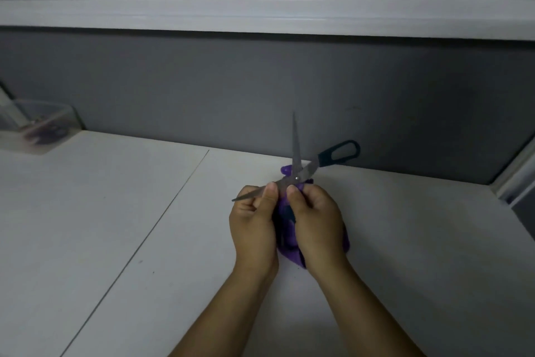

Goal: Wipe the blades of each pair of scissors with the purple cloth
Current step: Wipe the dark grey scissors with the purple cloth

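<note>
In the lower middle of the frame, both hands meet above the table. The left hand (253, 220) pinches the blade that points to the left, thumb on top and the other fingers curled under it. Just right of it, the right hand (317, 220) has its fingers curled round the purple cloth (289, 249), with the thumb pressed close to the pivot. The scissors (298, 174) are opened wide. One blade stands up toward the wall, the other runs left past the left thumb, and one dark handle sticks out to the upper right. The second handle I cannot see; I think it is hidden between the hands. The cloth is bunched under and behind the hands, and a small corner shows just above the pivot.

To do this step well, I would grip the flat of the blade firmly, away from the edge. Then I would draw the cloth from the pivot out to the tip, never against the edge. I judge that the upright blade needs the same stroke afterwards.

The table (101, 212) is white, with a thin seam running diagonally left of the hands. In the upper left stands a clear plastic box (43, 125) with something dark inside, too blurred to name. Behind is a grey wall (173, 81), and a white strip (260, 15) crosses it near the top.
</note>
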